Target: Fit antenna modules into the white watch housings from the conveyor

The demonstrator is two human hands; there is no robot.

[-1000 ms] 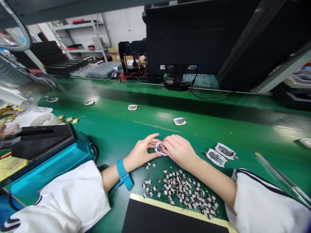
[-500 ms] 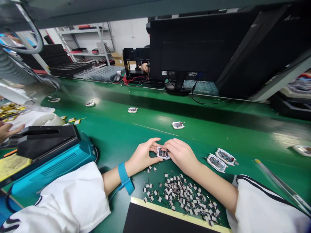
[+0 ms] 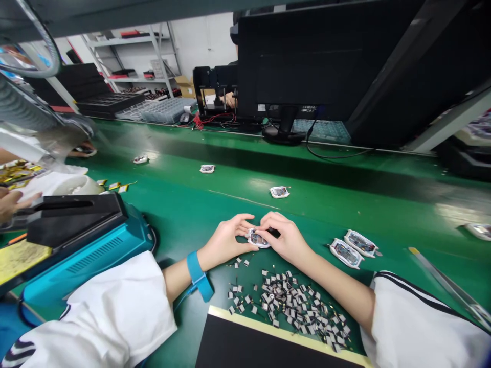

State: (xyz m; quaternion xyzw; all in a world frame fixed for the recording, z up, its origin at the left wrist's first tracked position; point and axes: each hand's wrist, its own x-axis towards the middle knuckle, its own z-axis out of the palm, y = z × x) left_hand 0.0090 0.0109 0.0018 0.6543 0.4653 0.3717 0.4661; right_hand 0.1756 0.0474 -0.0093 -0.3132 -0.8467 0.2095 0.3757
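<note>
Between my hands, at the middle of the bench, is a small white casing with a circuit board [image 3: 258, 238] inside. My left hand [image 3: 230, 236] grips its left edge between thumb and fingers; a blue strap [image 3: 200, 276] circles that wrist. Over the board's upper right, my right hand [image 3: 283, 234] has thumb and index finger pinched together; whatever they hold is too small to make out. Just below the hands lies a loose pile of small grey components with short leads [image 3: 291, 299]. Two more white casings with boards [image 3: 346, 253] sit right of my right hand.
Metal tweezers [image 3: 447, 283] lie at the right. A black sheet with a yellow edge [image 3: 264, 342] is in front. At left stands a teal and black machine [image 3: 92, 255], with another person's hand [image 3: 15, 203] beyond it. Further casings [image 3: 279, 192] dot the bench before a monitor [image 3: 307, 66].
My right hand's fingers have drawn into a pinch, uncovering more of the circuit board. My left hand keeps its grip on the casing. At far left, the other person's arm has moved.
</note>
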